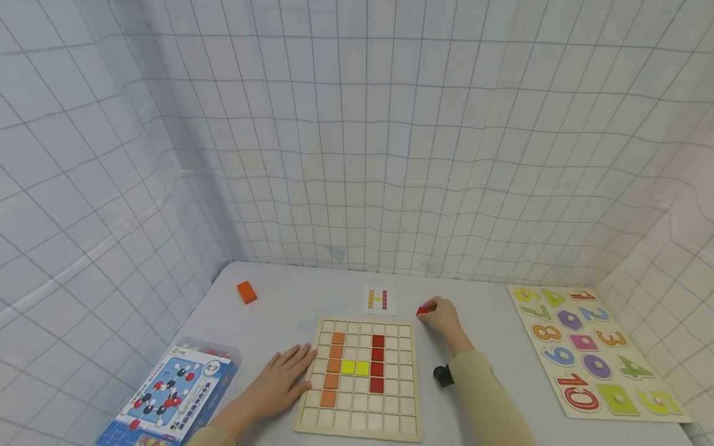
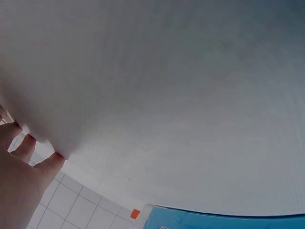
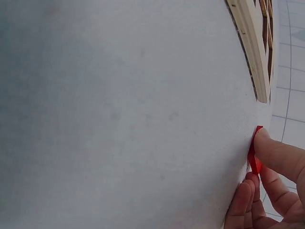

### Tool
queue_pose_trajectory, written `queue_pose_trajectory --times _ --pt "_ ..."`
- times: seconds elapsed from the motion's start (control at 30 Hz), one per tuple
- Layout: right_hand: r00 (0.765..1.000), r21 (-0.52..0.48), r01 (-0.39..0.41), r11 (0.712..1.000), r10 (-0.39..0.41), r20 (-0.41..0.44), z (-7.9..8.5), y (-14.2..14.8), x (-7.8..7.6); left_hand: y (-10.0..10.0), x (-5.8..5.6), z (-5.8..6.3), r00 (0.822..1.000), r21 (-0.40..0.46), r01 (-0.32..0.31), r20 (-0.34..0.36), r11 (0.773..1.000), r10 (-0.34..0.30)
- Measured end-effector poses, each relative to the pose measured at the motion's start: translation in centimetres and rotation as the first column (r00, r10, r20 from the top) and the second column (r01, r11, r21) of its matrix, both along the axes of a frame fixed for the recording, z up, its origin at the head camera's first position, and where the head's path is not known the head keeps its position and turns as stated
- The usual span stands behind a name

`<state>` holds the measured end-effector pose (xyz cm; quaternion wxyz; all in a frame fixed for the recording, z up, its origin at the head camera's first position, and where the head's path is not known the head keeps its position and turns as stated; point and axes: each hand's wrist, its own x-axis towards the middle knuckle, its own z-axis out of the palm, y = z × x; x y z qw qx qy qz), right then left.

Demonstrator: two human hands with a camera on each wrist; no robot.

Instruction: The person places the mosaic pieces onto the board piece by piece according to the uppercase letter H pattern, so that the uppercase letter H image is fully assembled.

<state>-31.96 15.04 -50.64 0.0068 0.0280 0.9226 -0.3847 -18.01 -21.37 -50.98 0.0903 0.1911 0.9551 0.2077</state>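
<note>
My right hand pinches a red tile just off the far right corner of the wooden grid board. The right wrist view has the red tile between thumb and fingers, close over the table. Flat beside the board's left edge lies my left hand, fingers straight, fingertips at the rim. In the board sit a column of orange tiles, a column of red tiles and two yellow tiles between them. Beyond the board is a small pattern card with similar coloured columns.
An orange block lies at the far left of the table. A blue-and-white molecule-model box stands at the left, and a number puzzle board lies at the right. A black object is at the right wrist. Gridded cloth hangs behind.
</note>
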Motion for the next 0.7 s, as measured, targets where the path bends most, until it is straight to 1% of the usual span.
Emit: queue_pose_trajectory --times 0.2,0.3,0.47,0.6,0.7 --pt "0.999 -0.024 0.032 0.999 -0.033 -0.018 0.1 0.2 0.3 0.1 0.0 0.1 1.000 -0.003 0.004 -0.007 1.000 -0.004" --pt "0.999 -0.061 0.051 0.997 -0.052 -0.014 0.1 0.6 0.5 0.2 0.0 0.2 1.000 -0.002 0.007 -0.003 1.000 -0.007" --pt "0.998 -0.105 0.058 0.993 -0.058 0.007 0.0 1.3 0.9 0.2 0.0 0.2 1.000 0.002 0.005 0.008 1.000 -0.005" --pt "0.999 -0.165 0.030 0.986 -0.026 0.030 0.5 1.6 1.9 0.1 -0.1 0.2 1.000 -0.002 0.004 0.004 1.000 -0.004" --pt "0.998 -0.230 -0.008 0.973 0.021 0.055 1.2 1.3 3.1 0.1 -0.1 0.1 1.000 -0.010 0.006 -0.004 1.000 -0.006"
